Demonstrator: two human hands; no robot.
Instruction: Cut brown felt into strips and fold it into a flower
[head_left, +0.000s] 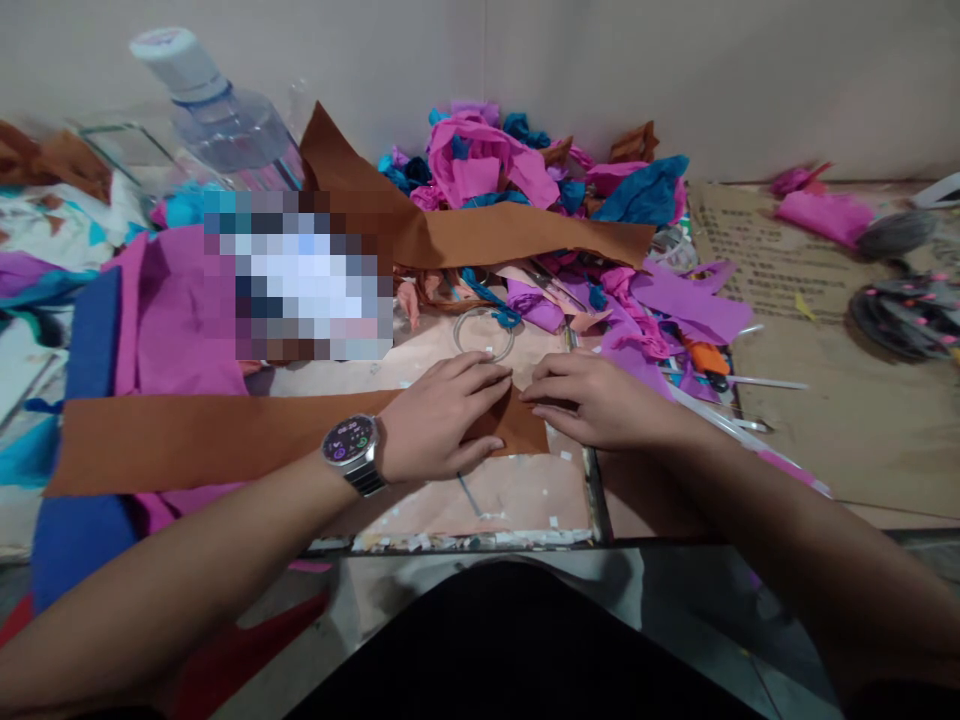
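A long brown paper strip [202, 440] lies across the work board [525, 500] from the left. My left hand [442, 415], with a watch on its wrist, lies over the strip's right end, fingers pressed down on it and thumb underneath. My right hand [592, 400] meets it from the right, fingertips flat on the same end of the strip. Just beyond the fingers lies a thin wire ring [484, 335].
A heap of pink, purple, blue and brown crepe paper [525, 190] fills the back. A water bottle [225, 120] stands at the back left. Purple sheets [172, 320] lie at the left. Cardboard [825, 400], wire sticks [765, 382] and a dark bundle [907, 315] are at the right.
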